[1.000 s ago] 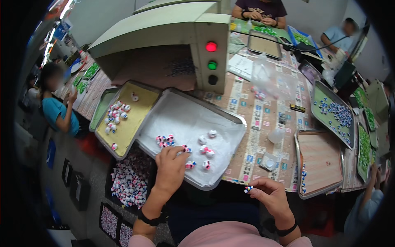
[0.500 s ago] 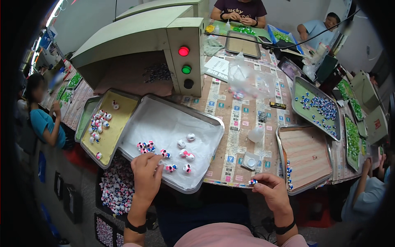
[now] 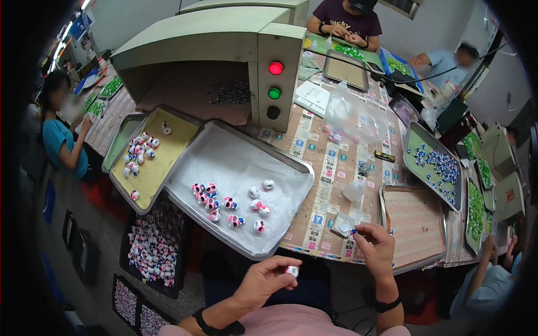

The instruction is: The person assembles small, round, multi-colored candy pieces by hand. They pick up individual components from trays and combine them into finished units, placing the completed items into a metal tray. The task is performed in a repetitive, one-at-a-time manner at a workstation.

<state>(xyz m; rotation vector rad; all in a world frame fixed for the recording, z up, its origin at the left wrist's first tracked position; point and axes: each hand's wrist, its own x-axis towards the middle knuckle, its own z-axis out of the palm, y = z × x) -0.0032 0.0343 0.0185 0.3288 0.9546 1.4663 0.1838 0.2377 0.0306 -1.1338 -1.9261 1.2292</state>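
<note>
- The white piece (image 3: 292, 271) is at the near side of the scene, in front of the body; the left hand (image 3: 260, 284) pinches it between thumb and forefinger, almost closed.
- It seems light, hard and smooth, probably plastic. Because it is rounded, it may slip or turn, so I would hold it at opposite sides, with little force.
- The right hand (image 3: 375, 249) is also nearly closed, with its fingertips on a small blue piece (image 3: 353, 231), near the square holder (image 3: 342, 226); whether they touch this holder, I cannot tell.
- The blue piece looks very light and easy to drop; only the ends of the fingers fit on it.
- The white-lined tray (image 3: 246, 159), in the middle, has pink, black and white figures at left, and rounded white pieces among others at right.
- The yellow-lined tray (image 3: 182, 126), further left, carries a loose group of white figures.
- Below, at left, the black crate (image 3: 180, 263) holds a heap of similar pieces.
- At far right, the green-lined tray (image 3: 417, 140) contains many small blue-and-white pieces.
</note>
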